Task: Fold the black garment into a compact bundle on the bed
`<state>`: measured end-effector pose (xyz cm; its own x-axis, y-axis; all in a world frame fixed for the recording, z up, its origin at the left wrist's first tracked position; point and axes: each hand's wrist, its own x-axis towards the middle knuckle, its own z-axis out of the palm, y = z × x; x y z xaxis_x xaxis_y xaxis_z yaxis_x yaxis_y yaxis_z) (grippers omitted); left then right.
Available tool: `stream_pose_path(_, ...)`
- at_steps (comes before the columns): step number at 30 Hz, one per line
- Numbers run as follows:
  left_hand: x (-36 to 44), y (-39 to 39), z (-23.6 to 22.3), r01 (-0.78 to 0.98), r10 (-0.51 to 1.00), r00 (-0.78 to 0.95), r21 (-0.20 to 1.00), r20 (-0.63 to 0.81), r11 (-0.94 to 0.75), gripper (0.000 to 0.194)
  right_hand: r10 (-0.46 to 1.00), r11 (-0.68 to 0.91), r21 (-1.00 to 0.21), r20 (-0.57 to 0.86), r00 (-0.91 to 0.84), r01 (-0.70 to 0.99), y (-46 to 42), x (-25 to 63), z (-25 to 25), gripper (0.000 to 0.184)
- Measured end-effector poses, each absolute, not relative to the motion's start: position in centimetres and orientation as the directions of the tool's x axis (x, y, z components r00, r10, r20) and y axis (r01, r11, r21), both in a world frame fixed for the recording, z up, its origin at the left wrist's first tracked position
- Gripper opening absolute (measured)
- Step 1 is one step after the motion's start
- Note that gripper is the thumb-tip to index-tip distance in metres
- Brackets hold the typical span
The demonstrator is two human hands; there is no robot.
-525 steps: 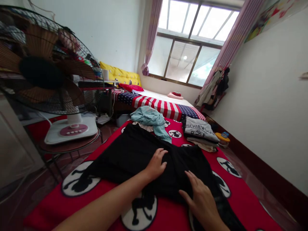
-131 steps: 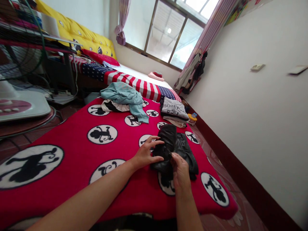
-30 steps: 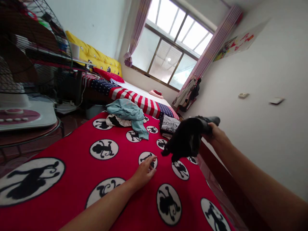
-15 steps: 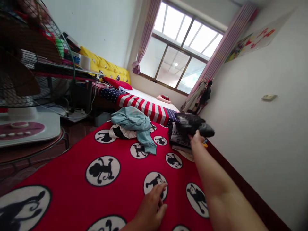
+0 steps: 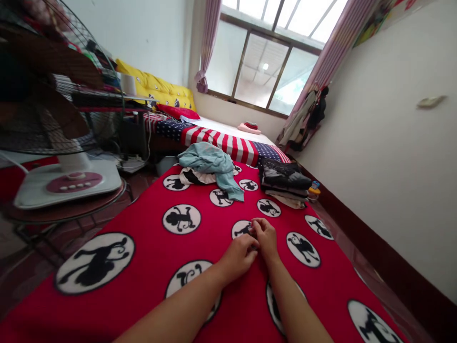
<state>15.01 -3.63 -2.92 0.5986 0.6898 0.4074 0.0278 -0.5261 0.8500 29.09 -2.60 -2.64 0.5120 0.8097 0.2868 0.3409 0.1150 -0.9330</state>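
My left hand (image 5: 238,257) hovers low over the red blanket (image 5: 150,267) with its fingers loosely bent, the thumb apart from the forefinger. Close beside it on the right is my right hand (image 5: 264,237), its fingers half curled toward the left one. Nothing shows in either hand. Beyond them, to the right, lies a stack of folded clothes (image 5: 285,188) with a dark, shiny folded garment (image 5: 287,172) on top. Further left, a crumpled light-blue garment (image 5: 209,159) rests over a black-and-white cloth (image 5: 198,176), one sleeve trailing toward me.
An electric fan (image 5: 73,178) stands on a round stool at the left. Behind the blanket is a bed with a stars-and-stripes cover (image 5: 221,145) and a folded pink cloth (image 5: 249,127). Clothes (image 5: 309,116) hang by the window. A small yellow-and-blue object (image 5: 314,188) sits past the stack.
My right hand has let go of the dark garment, which now lies on the stack, and has drawn back beside my left hand. The view has shifted.
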Motion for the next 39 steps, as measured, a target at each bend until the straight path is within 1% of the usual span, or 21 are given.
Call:
stream_pose_path(2,14.2,-2.8,-2.9,0.056,0.673,0.637,0.848,0.376,-0.526,0.023,0.828,0.107,-0.891,0.326,0.457,0.442,-2.7,28.8,-2.7,0.028)
stream_pose_path(5,12.9,0.2,-2.3,0.215,0.679,0.670,0.797,0.300,-0.564,0.025,0.843,0.082,-0.856,0.333,0.423,0.511,-2.4,28.9,-2.9,0.028)
stream_pose_path(7,11.9,3.7,-1.4,0.336,0.717,0.623,0.721,0.312,-0.606,0.027,0.851,0.052,-0.843,0.318,0.418,0.535,-2.2,29.0,-3.1,0.029)
stream_pose_path(9,10.8,7.8,0.0,0.438,0.760,0.543,0.652,0.357,-0.619,0.032,0.857,0.019,-0.815,0.311,0.410,0.579,-2.0,29.1,-3.2,0.029)
stream_pose_path(14,9.4,17.6,3.9,0.692,0.831,0.318,0.487,0.456,-0.532,0.055,0.865,-0.042,-0.770,0.291,0.408,0.637,-2.1,28.7,-2.9,0.026)
stream_pose_path(18,9.8,22.3,5.3,0.794,0.844,0.262,0.393,0.468,-0.464,0.074,0.861,-0.056,-0.770,0.285,0.421,0.636,-2.2,28.3,-2.5,0.022)
stream_pose_path(21,10.2,24.2,5.5,0.832,0.858,0.264,0.345,0.440,-0.434,0.073,0.851,-0.060,-0.780,0.285,0.440,0.622,-2.3,28.0,-2.3,0.020)
stream_pose_path(23,10.2,24.9,5.6,0.840,0.859,0.278,0.324,0.431,-0.435,0.066,0.845,-0.057,-0.783,0.292,0.448,0.619,-2.3,27.9,-2.1,0.019)
stream_pose_path(25,10.0,25.3,6.0,0.837,0.852,0.292,0.315,0.434,-0.447,0.054,0.838,-0.057,-0.779,0.302,0.454,0.624,-2.3,27.9,-2.0,0.019)
stream_pose_path(28,9.8,25.1,7.5,0.812,0.821,0.312,0.315,0.477,-0.492,0.037,0.832,-0.060,-0.769,0.314,0.457,0.637,-2.2,27.9,-1.9,0.019)
stream_pose_path(31,9.6,23.2,10.2,0.776,0.764,0.313,0.312,0.564,-0.548,0.033,0.828,-0.046,-0.775,0.323,0.458,0.630,-2.0,27.9,-2.0,0.019)
stream_pose_path(33,9.2,20.4,11.9,0.740,0.711,0.294,0.318,0.639,-0.592,0.033,0.825,-0.010,-0.809,0.326,0.462,0.588,-1.9,28.1,-2.3,0.018)
stream_pose_path(35,8.6,16.3,12.8,0.657,0.646,0.282,0.348,0.709,-0.668,0.033,0.813,0.053,-0.878,0.315,0.490,0.476,-1.6,28.3,-2.6,0.022)
stream_pose_path(37,7.8,11.4,12.5,0.528,0.608,0.319,0.397,0.727,-0.751,0.034,0.783,0.114,-0.935,0.292,0.549,0.336,-1.5,28.6,-2.8,0.032)
stream_pose_path(38,7.3,8.9,11.9,0.456,0.594,0.399,0.411,0.698,-0.790,0.034,0.756,0.137,-0.945,0.293,0.585,0.297,-1.5,28.7,-2.8,0.037)
stream_pose_path(39,6.9,6.4,11.2,0.374,0.562,0.521,0.420,0.643,-0.827,0.034,0.724,0.151,-0.946,0.304,0.619,0.287,-1.5,28.8,-2.8,0.039)
